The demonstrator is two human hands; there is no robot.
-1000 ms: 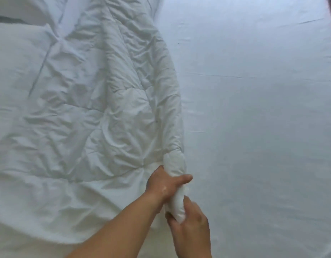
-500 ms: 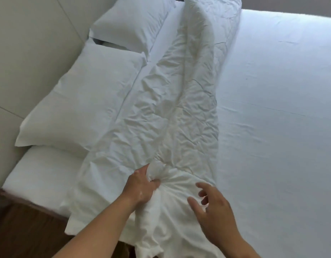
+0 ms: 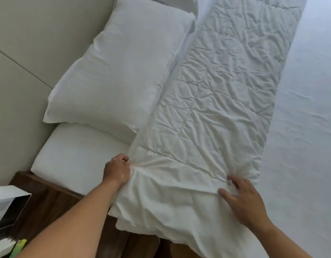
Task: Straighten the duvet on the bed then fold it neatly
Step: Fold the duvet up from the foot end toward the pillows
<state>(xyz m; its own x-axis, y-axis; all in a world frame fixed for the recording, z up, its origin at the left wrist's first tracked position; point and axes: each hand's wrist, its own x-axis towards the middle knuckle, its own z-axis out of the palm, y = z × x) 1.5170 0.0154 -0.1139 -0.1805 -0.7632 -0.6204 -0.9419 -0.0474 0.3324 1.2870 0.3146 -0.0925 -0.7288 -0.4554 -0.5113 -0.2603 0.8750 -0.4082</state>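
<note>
White fabric bunches in the left grip [image 3: 116,172], its fingers curled on the left edge of the duvet [image 3: 216,108]; the right grip [image 3: 242,200] presses spread fingers on it. This long crumpled strip overhangs the near edge of the bed [image 3: 300,127], beside the pillow [image 3: 120,71].

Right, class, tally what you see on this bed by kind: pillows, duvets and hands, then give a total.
pillow: 1 plainly in view
duvet: 1
hands: 2, the left hand and the right hand
Total: 4
</note>
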